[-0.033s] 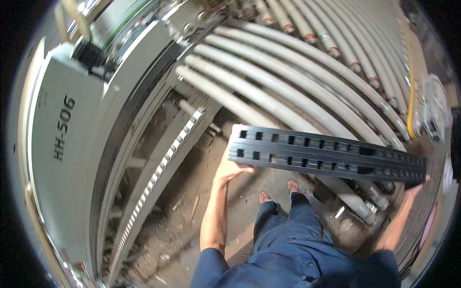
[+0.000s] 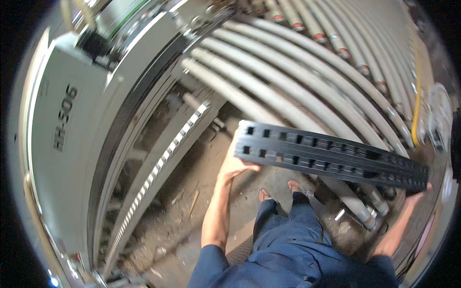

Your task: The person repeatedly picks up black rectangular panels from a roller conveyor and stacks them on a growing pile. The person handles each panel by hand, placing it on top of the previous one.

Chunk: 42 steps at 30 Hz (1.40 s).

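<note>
My left hand and right hand grip opposite ends of black slotted block. Pale rollers ahead of left hand.

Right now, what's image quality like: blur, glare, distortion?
Head view: strong fisheye bend, pale tubes curving, dark rim all round; head view: lettering on the grey panel looks smeared, likely motion blur; head view: small bright glare spots at lower left; head view: black slotted bundle reads dark, slots hard to separate toward its right end.
</note>
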Available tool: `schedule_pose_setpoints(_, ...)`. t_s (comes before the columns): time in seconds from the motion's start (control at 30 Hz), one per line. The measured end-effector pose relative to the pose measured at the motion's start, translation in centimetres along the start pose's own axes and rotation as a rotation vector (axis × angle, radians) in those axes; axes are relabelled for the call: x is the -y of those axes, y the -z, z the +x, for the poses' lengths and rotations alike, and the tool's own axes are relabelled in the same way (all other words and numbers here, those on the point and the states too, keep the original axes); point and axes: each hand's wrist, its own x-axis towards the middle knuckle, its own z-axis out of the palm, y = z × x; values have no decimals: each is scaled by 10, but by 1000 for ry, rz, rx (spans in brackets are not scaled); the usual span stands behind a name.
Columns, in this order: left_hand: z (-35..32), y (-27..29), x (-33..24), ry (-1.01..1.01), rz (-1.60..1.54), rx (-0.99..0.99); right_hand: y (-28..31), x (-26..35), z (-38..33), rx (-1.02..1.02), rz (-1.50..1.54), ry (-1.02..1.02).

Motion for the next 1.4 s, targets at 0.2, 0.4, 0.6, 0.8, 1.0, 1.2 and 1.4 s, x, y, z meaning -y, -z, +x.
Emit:
schedule_pose_setpoints(0.2,-12,-9,-18,-469,432,-123,23,12,61,6,-275,171)
schedule_pose_setpoints(0.4,-186,-1,-43,-344,421,-553,-165,-75,49,330,-465,131)
schedule_pose_setpoints(0.6,-366,-68,-115,-347,575,-1102,-396,-207,-57,901,-423,-188)
schedule_pose_setpoints(0.8,-498,-197,-128,-489,181,-1661,-572,-286,-286,1465,-378,-554)
schedule_pose_setpoints(1.0,-571,-308,-89,-611,68,-2259,-627,-292,-574,1924,-475,-890)
schedule_pose_setpoints(1.2,-586,-375,-9,-608,-328,-2907,-540,-223,-880,2535,-661,-846)
schedule_pose_setpoints(1.4,-565,-416,12,-476,-594,-3330,-365,-144,-1115,2949,-924,-427)
